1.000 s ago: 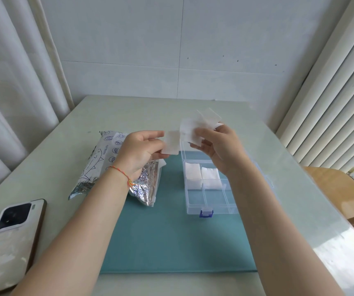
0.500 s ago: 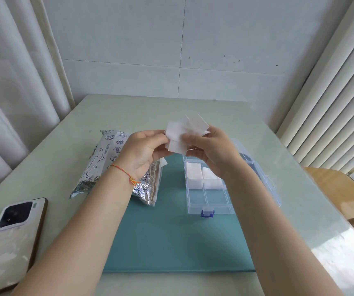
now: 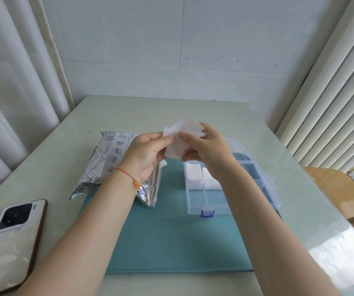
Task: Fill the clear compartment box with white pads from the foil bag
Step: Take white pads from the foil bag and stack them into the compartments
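White pads (image 3: 178, 142) fan loosely, pinched between left hand (image 3: 144, 154) and right hand (image 3: 206, 152); best squared into a neat stack before entering the clear compartment box (image 3: 231, 189).

Foil bag (image 3: 107, 161) and phone (image 3: 11, 242) crowd the box's (image 3: 257, 189) left.

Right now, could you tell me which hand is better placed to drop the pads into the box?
Likely the right hand: it hangs over the clear compartment box, gripping the white pads. The left hand sits over the foil bag.
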`<action>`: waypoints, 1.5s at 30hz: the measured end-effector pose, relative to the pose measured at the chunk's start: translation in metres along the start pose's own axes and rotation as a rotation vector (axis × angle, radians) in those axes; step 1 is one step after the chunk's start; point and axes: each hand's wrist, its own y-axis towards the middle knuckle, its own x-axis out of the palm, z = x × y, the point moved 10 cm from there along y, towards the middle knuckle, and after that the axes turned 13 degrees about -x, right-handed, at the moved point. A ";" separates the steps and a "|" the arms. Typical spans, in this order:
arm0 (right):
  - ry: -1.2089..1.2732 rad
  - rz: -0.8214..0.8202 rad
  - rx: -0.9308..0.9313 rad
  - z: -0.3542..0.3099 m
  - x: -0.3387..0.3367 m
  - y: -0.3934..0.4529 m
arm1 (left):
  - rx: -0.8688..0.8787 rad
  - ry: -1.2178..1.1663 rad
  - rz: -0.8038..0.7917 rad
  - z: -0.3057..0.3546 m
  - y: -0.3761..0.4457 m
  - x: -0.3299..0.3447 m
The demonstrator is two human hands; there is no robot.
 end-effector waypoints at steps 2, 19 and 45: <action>-0.019 0.031 0.008 -0.001 -0.005 0.000 | -0.019 -0.003 0.077 -0.002 0.001 -0.008; -0.219 0.116 -0.199 -0.030 -0.039 0.010 | -0.138 0.034 0.146 -0.012 0.001 -0.022; -0.748 -0.181 -0.356 -0.044 0.014 -0.003 | -0.344 0.065 -0.245 -0.027 -0.014 0.027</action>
